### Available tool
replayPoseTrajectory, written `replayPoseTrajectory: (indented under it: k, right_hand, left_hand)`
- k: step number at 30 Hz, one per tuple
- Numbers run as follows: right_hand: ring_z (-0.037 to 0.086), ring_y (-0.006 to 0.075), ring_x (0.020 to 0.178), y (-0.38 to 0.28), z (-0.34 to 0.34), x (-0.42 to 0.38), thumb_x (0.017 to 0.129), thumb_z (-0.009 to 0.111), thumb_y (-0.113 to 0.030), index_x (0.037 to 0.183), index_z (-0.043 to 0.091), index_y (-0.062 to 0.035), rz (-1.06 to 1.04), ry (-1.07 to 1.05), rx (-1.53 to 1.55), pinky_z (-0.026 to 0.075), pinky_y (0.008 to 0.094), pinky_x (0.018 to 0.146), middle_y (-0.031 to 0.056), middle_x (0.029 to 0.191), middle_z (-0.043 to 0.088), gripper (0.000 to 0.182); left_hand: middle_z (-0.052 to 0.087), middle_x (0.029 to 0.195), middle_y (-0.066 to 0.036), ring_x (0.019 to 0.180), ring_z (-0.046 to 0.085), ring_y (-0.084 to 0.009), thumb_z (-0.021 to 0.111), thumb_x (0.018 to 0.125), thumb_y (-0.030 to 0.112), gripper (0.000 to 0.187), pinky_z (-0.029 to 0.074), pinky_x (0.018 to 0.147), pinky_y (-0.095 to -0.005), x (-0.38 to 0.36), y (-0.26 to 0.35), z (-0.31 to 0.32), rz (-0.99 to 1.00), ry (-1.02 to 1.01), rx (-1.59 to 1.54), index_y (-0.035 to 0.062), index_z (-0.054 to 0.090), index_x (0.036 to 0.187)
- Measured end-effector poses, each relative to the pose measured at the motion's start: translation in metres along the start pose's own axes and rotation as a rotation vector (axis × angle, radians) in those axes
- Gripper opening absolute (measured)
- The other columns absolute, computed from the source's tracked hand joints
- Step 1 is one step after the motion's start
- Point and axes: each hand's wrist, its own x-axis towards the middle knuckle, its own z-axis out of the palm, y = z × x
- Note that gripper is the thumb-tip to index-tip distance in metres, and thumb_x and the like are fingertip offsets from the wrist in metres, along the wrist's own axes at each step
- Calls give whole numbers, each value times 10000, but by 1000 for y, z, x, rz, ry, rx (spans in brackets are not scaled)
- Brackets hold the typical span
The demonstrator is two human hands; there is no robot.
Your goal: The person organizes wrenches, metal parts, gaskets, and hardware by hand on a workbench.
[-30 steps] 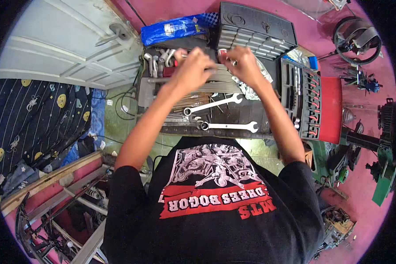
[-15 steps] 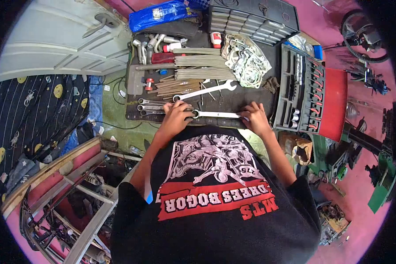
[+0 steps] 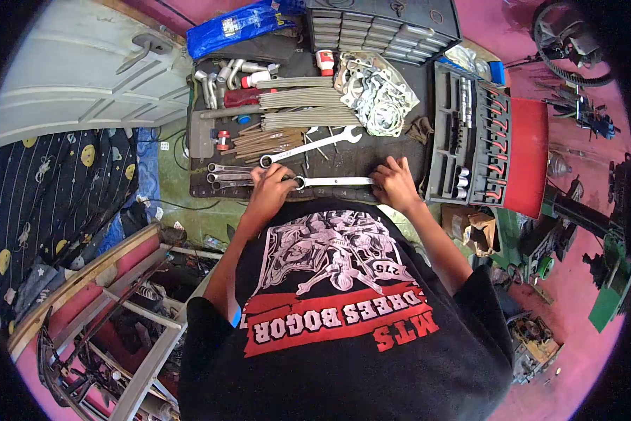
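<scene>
While the left hand curls over the ring end of a combination wrench lying flat on the dark mat, the right hand presses bent fingers on its other end; a longer wrench lies just beyond.

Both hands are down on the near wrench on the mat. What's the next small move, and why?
Probably lift the near wrench a little, keeping it level. The left hand covers its ring end and the right hand its other end. It lies flat on the dark mat, apart from the second wrench angled behind it, so it should rise freely.
</scene>
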Motion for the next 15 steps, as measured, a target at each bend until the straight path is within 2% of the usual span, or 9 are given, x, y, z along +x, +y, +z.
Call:
replayPoseTrajectory:
  k: [11, 13, 15]
  right_hand:
    - [528, 253, 1127, 34, -14, 6, 696, 836, -298, 1000, 734, -133, 86, -65, -1, 373, 454, 972, 18, 1026, 653, 361]
    - [536, 256, 1132, 43, -17, 9, 720, 834, -303, 1017, 737, -128, 138, -53, 35, 370, 458, 996, 30, 1038, 666, 358]
    - [566, 270, 1083, 59, -22, 11, 814, 781, -284, 1033, 741, -131, 300, 127, -32, 394, 468, 952, 65, 1094, 701, 271]
  left_hand:
    - [656, 1086, 11, 1112, 578, -198, 660, 835, 78, 143, 312, 956, -471, 29, 10, 15, 53, 131, 5, 124, 739, 944]
    - [656, 1084, 12, 1110, 578, -197, 666, 838, 85, 134, 312, 955, -470, 29, 10, 20, 56, 141, -2, 125, 744, 939]
    - [656, 1082, 13, 1108, 578, -196, 672, 841, 92, 124, 312, 954, -469, 31, 9, 20, 64, 149, -6, 126, 748, 933]
